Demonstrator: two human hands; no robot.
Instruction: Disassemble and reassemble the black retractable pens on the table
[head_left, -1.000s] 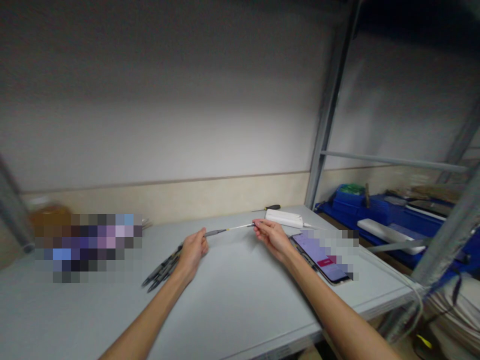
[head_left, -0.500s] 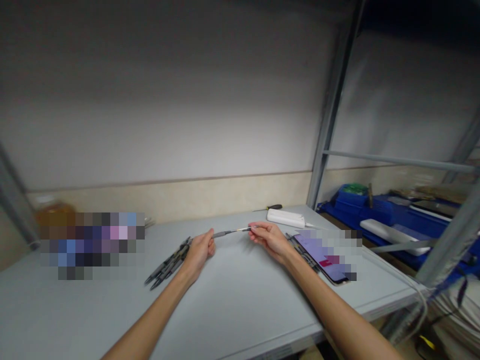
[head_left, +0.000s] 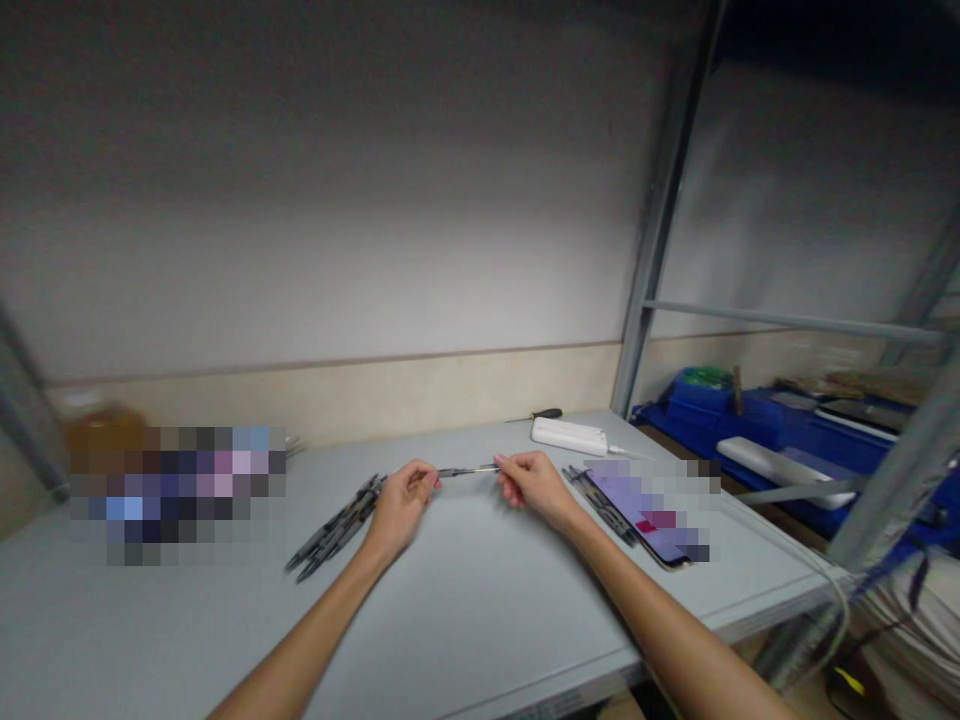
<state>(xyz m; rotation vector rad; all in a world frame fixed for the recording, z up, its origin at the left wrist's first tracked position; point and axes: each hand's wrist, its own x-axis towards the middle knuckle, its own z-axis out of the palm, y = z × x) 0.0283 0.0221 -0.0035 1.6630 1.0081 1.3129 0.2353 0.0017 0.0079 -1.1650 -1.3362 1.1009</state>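
A slim grey pen (head_left: pixel 454 472) spans the gap between my two hands, lying nearly level above the table. My left hand (head_left: pixel 403 500) is closed with thumb and fingers pinching its grey barrel end. At the other side, my right hand (head_left: pixel 534 485) pinches the thin, shiny end; whether this is a separate part I cannot tell. Beside my left hand lies a pile of similar grey pens (head_left: pixel 337 528), partly covered by the hand. More grey pens (head_left: pixel 609 508) lie right of my right hand, along a phone (head_left: pixel 626 505) with a lit screen.
A white power strip (head_left: pixel 570 436) and a screwdriver (head_left: pixel 547 413) lie at the back. Blurred items and a brown jar (head_left: pixel 105 435) stand at the left. A metal post (head_left: pixel 649 250) rises at the right, with blue bins (head_left: pixel 701 405) beyond it. A cable (head_left: pixel 802 550) crosses the right edge.
My left hand has shifted slightly right, its fingers now nearer the pen's thin section, so less barrel shows. My right hand has turned and dropped a little, its fingers more curled.
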